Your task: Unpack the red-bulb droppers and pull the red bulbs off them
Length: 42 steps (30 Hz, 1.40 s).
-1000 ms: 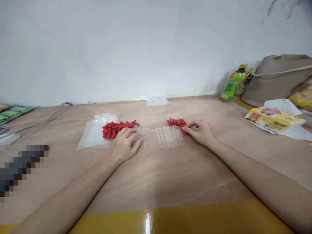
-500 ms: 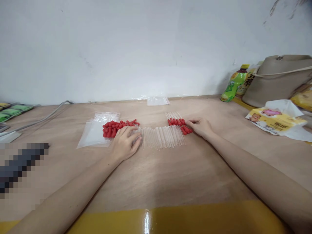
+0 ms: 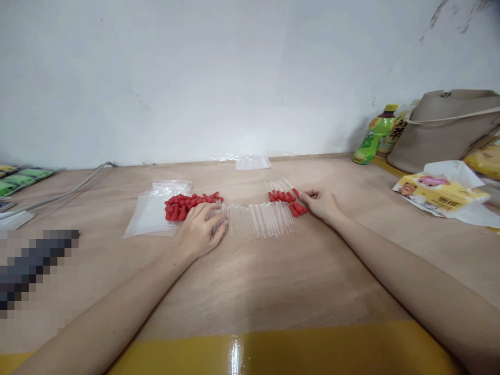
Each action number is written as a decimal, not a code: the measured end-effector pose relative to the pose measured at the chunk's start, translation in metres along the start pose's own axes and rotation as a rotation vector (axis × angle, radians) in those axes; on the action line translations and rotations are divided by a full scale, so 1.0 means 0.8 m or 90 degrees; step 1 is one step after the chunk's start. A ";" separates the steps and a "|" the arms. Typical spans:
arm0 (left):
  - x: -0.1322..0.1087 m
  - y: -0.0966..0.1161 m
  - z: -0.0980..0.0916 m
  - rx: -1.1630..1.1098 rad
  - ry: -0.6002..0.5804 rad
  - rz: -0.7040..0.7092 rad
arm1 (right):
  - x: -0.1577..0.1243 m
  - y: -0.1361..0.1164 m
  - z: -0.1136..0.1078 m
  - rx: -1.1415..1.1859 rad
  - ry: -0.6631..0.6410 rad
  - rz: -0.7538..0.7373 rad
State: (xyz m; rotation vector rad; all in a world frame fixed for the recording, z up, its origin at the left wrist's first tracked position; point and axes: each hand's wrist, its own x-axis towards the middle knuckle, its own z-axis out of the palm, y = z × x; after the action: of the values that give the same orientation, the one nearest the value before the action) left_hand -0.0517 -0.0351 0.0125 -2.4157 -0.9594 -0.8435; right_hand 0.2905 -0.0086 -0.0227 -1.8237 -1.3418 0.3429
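My right hand [image 3: 321,203] pinches the red rubber bulb of a dropper [image 3: 296,192], whose thin clear tube slants up to the left. Beside it lie several assembled droppers [image 3: 279,196] in a row, tubes pointing to the wall. A few red bulbs on tubes [image 3: 298,209] sit just below, close to its fingertips. My left hand [image 3: 201,229] rests with fingers apart at the left end of a row of clear glass tubes [image 3: 258,220]. Loose red rubber bulbs [image 3: 182,205] are heaped beside that hand, which partly hides them.
Clear plastic bags [image 3: 144,213] lie under the bulb heap, and another small bag [image 3: 253,163] is by the wall. A tissue pack [image 3: 441,190], a green drink bottle [image 3: 377,135] and a beige bag [image 3: 445,130] stand right. A grey cable [image 3: 70,187] runs at left.
My right hand has lifted the bulb end of one dropper at the row's right end, so it now slants apart from the others. My left hand stays in place.
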 end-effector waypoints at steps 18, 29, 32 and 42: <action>0.006 0.029 -0.005 -0.015 0.056 0.152 | -0.114 -0.077 -0.012 -0.080 0.082 -0.689; 0.007 0.049 0.005 -0.040 0.073 0.216 | -0.129 -0.091 0.009 -0.083 0.050 -0.755; 0.007 0.054 0.005 -0.052 0.063 0.228 | -0.131 -0.096 0.016 -0.087 0.037 -0.797; 0.004 0.055 0.004 -0.165 0.045 0.241 | -0.131 -0.096 0.021 -0.037 0.055 -0.890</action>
State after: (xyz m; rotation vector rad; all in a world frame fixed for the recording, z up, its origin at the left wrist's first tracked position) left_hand -0.0172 -0.0619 0.0061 -2.6424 -0.3621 -0.9482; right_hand 0.1877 -0.0875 -0.0012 -0.5741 -2.1744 -0.5172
